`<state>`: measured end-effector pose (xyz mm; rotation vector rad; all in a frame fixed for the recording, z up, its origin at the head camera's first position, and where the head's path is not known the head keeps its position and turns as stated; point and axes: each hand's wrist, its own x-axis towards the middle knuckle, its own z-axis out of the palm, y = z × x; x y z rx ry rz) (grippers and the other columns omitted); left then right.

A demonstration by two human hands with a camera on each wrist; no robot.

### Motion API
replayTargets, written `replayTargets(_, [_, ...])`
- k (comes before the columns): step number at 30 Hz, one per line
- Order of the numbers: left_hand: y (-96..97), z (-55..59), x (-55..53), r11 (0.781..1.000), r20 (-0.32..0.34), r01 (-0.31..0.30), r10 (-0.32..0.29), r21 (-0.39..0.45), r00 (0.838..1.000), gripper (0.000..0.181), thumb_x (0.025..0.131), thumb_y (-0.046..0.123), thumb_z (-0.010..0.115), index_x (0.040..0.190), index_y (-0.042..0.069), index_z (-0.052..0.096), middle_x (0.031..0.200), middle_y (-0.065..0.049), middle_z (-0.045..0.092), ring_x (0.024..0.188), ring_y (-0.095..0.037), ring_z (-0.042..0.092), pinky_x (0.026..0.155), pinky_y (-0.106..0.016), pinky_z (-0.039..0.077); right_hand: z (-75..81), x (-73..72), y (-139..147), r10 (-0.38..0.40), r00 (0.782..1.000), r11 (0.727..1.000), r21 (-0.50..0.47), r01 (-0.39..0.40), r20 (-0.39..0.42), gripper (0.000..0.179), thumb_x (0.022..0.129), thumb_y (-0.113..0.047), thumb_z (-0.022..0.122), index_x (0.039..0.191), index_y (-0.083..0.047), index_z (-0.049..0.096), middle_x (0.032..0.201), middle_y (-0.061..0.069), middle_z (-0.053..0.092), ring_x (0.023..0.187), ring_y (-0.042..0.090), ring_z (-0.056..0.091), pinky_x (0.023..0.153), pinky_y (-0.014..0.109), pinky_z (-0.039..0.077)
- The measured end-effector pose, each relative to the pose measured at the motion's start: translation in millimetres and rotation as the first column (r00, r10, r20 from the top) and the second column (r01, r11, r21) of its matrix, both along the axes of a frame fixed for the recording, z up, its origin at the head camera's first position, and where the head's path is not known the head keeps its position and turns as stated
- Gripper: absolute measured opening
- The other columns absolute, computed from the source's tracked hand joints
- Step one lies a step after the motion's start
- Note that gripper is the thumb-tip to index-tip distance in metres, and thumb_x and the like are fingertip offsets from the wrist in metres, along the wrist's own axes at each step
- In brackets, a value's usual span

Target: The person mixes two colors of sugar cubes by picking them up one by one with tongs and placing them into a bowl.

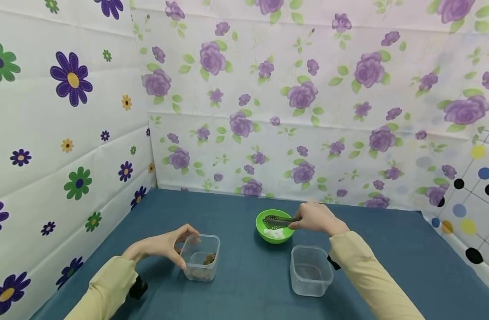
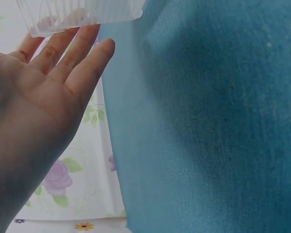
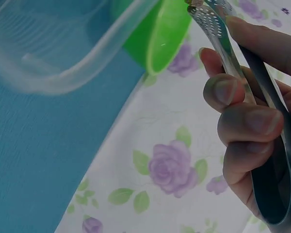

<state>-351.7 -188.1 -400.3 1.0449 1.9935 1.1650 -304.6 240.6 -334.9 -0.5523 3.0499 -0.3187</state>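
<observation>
Head: over the green bowl (image 1: pixel 264 236), my right hand (image 1: pixel 316 217) grips tongs (image 1: pixel 279 221), apparently mid-transfer. Left wrist: my left hand (image 2: pixel 46 104) loosely cups a clear tub (image 2: pixel 109 12). Right wrist: the tongs, nearly closed, seemingly pinch a brown bit (image 3: pixel 196 2); next probably means easing my squeeze.

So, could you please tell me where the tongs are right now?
In the head view, the tongs are slightly right of centre, held in the person's right grip over the green bowl.

Improvised booth, floral sheets (image 1: pixel 264 102), blue-covered table (image 1: pixel 248 280)
</observation>
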Motion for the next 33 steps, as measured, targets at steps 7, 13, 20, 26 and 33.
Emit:
replayTargets(7, [0.2,-1.0,-1.5,1.0,-0.026,-0.005,0.005,0.017,1.0,0.07,0.077,0.012,0.074,0.13,0.002,0.03,0.129,-0.014,0.034,0.119,-0.031,0.035,0.09,-0.049,0.04,-8.0,-1.0,2,-0.046,0.998,0.999,0.024,0.045,0.036,0.033,0.079,-0.038,0.069,0.053,-0.02,0.06,0.045,-0.007,0.03,0.04,0.009,0.029,0.039,0.024,0.025])
replayTargets(13, [0.1,-2.1,-1.8,1.0,-0.022,0.002,-0.001,0.011,1.0,0.07,0.078,0.012,0.074,0.13,-0.001,0.028,0.131,-0.015,0.033,0.12,-0.032,0.033,0.09,-0.049,0.04,-6.9,-0.9,1,-0.056,0.996,0.998,0.017,0.055,0.065,0.025,0.08,-0.039,0.068,0.059,-0.025,0.064,0.047,-0.008,0.041,0.042,0.008,0.033,0.041,0.025,0.028])
replayTargets(20, [0.9,1.0,0.6,1.0,-0.026,-0.003,0.003,-0.006,1.0,0.07,0.077,0.012,0.074,0.129,0.0,0.029,0.129,-0.014,0.034,0.118,-0.031,0.034,0.09,-0.047,0.04,4.4,5.7,-14,0.039,0.999,0.998,-0.039,-0.038,0.015,0.035,0.081,-0.042,0.066,0.056,-0.019,0.059,0.047,-0.009,0.032,0.042,0.008,0.026,0.042,0.024,0.022])
replayTargets(26, [1.4,2.1,0.4,1.0,-0.022,-0.011,0.011,-0.013,1.0,0.069,0.077,0.014,0.075,0.129,0.002,0.03,0.129,-0.014,0.034,0.118,-0.031,0.035,0.089,-0.047,0.041,21.8,14.7,-54,0.22,0.974,0.975,-0.015,-0.221,-0.056,0.033,0.083,-0.042,0.063,0.069,-0.013,0.069,0.05,-0.009,0.046,0.04,0.004,0.036,0.039,0.022,0.03])
replayTargets(33, [1.9,1.0,0.3,1.0,-0.012,-0.017,0.017,-0.017,1.0,0.07,0.077,0.013,0.075,0.129,0.0,0.029,0.129,-0.014,0.033,0.117,-0.031,0.035,0.088,-0.048,0.041,28.8,17.8,-104,0.243,0.969,0.968,0.074,-0.24,-0.034,0.04,0.081,-0.047,0.063,0.099,-0.011,0.071,0.089,-0.001,0.065,0.066,0.008,0.058,0.06,0.026,0.051])
